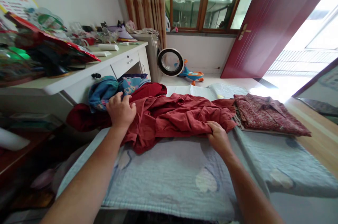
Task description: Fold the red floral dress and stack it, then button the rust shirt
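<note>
A rumpled rust-red garment (176, 115) lies across the pale blue cloth (171, 178). My right hand (218, 133) pinches its near edge toward the right end. My left hand (121, 109), fingers apart, is over the garment's left end, beside a pile of clothes. That pile holds a blue patterned piece (102, 92) and dark red cloth (87, 116). A folded red patterned shirt (269, 113) rests on the right, next to the garment's far right end.
On the left stands a white desk (102, 72) crowded with bags and small items. Behind are a washing machine with its round door (170, 62) open, a blue and orange toy (191, 74) and a red door (264, 20).
</note>
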Motion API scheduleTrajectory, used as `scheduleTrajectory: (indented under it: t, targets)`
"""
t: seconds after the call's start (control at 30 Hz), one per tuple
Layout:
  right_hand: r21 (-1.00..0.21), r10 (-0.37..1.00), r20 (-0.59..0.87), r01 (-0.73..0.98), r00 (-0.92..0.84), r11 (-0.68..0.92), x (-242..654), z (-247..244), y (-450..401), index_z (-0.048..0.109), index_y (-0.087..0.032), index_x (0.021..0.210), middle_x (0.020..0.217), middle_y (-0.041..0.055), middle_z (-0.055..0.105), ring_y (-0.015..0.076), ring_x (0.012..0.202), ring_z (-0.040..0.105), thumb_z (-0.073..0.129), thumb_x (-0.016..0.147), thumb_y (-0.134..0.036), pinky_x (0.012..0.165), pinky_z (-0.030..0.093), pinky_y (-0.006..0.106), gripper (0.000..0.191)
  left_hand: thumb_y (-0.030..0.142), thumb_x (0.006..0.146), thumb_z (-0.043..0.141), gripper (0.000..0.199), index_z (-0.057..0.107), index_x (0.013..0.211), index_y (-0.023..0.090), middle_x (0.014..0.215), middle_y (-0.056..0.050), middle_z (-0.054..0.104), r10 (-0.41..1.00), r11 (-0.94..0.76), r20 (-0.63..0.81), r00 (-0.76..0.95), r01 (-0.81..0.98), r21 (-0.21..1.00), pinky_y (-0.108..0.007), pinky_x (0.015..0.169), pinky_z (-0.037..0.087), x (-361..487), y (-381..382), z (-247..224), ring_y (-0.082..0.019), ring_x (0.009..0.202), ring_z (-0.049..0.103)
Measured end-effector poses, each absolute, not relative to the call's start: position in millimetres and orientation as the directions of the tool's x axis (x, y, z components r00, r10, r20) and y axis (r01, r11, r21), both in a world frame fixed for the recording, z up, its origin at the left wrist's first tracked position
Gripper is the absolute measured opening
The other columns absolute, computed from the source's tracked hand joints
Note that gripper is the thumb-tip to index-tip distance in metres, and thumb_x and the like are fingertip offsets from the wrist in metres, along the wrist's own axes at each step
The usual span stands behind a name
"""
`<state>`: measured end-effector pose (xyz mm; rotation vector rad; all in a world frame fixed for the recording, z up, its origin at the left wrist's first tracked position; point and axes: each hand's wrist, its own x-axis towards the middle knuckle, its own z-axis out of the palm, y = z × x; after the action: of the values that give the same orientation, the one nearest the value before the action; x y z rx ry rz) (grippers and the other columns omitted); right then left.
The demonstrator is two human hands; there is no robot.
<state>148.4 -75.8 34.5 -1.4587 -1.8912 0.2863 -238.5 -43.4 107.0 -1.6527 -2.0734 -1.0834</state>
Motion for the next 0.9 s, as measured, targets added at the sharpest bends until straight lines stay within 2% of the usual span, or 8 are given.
scheduleTrajectory:
  t: [0.1,0.2,0.27,0.33,0.43,0.63,0.8,0.9]
  targets:
    - [-0.672,0.930,0.365,0.682,-0.034,0.288,163,50,-73,0.071,-0.021,0.102,0.089,0.0054,0.072,0.0234,0.085,0.064,0.047,0.073,-0.018,0.083,0.051,0.037,0.038,0.033,0.082,0.060,0.036,0.062,0.116,0.021,0.139,-0.014,0.050,0.764,-0.210,0.645,-0.018,0.938,0.275,-0.052,0.110,0.031,-196,-70,105,-0.034,0.130,0.043]
    - [-0.727,0.915,0.401,0.625,0.048,0.286,166,71,-78,0.071,-0.021,0.101,0.086,0.0041,0.072,0.0232,0.079,0.064,0.055,0.075,-0.025,0.078,0.051,0.035,0.031,0.041,0.077,0.069,0.063,0.051,0.135,0.026,0.147,-0.012,0.045,0.776,-0.585,0.419,0.472,0.787,0.197,-0.050,0.111,0.031,-144,-95,92,-0.032,0.136,0.039]
    - [-0.781,0.917,0.396,0.540,0.043,0.312,164,83,-84,0.071,-0.021,0.103,0.090,0.0045,0.072,0.0236,0.082,0.065,0.060,0.076,-0.031,0.078,0.052,0.035,0.030,0.036,0.072,0.074,0.081,0.039,0.145,0.027,0.154,-0.014,0.036,0.753,-0.632,0.371,0.544,0.754,0.178,-0.056,0.113,0.025,-115,-103,78,-0.035,0.140,0.034]
    - [-0.811,0.937,0.345,0.487,-0.052,0.325,163,90,-93,0.069,-0.022,0.110,0.098,0.0047,0.072,0.0240,0.089,0.066,0.065,0.077,-0.036,0.082,0.053,0.036,0.036,0.022,0.078,0.066,0.078,0.033,0.149,0.026,0.149,-0.015,0.043,0.768,-0.608,0.380,0.515,0.773,0.182,-0.056,0.113,0.026,-96,-103,65,-0.032,0.136,0.041]
    - [-0.738,0.937,0.296,0.579,-0.186,0.348,172,86,-107,0.067,-0.026,0.117,0.122,0.0067,0.064,0.0270,0.112,0.059,0.070,0.075,-0.044,0.098,0.047,0.041,0.046,0.008,0.084,0.046,0.060,0.045,0.142,0.022,0.114,-0.012,0.067,0.802,-0.573,0.369,0.469,0.778,0.256,-0.047,0.102,0.042,-87,-92,57,-0.026,0.108,0.062]
    - [-0.495,0.868,0.445,0.868,0.220,0.034,213,37,-120,0.060,-0.014,0.124,0.132,0.0221,0.053,0.0402,0.129,0.044,0.066,0.072,-0.057,0.108,0.031,0.060,0.068,0.007,0.076,0.042,0.046,0.069,0.111,0.022,0.109,-0.004,0.069,0.861,-0.467,0.494,0.124,0.579,0.669,-0.032,0.099,0.047,-119,-69,79,-0.020,0.105,0.063]
    - [-0.654,0.941,0.266,0.756,0.210,0.016,207,23,-115,0.029,-0.015,0.148,0.135,0.0197,0.054,0.0334,0.120,0.056,0.063,0.076,-0.054,0.098,0.046,0.049,0.089,0.013,0.079,0.041,0.040,0.067,0.109,0.018,0.105,-0.005,0.071,0.830,-0.244,0.429,-0.356,0.460,0.854,-0.034,0.097,0.049,-156,-50,87,-0.021,0.101,0.065]
    - [-0.748,0.946,0.266,0.658,0.183,0.083,198,24,-97,0.030,-0.018,0.147,0.129,0.0151,0.059,0.0274,0.112,0.061,0.065,0.075,-0.046,0.095,0.049,0.043,0.085,0.010,0.076,0.045,0.049,0.060,0.123,0.014,0.113,-0.011,0.068,0.787,-0.151,0.497,-0.365,0.668,0.729,-0.044,0.101,0.046,-155,-56,81,-0.026,0.107,0.062]
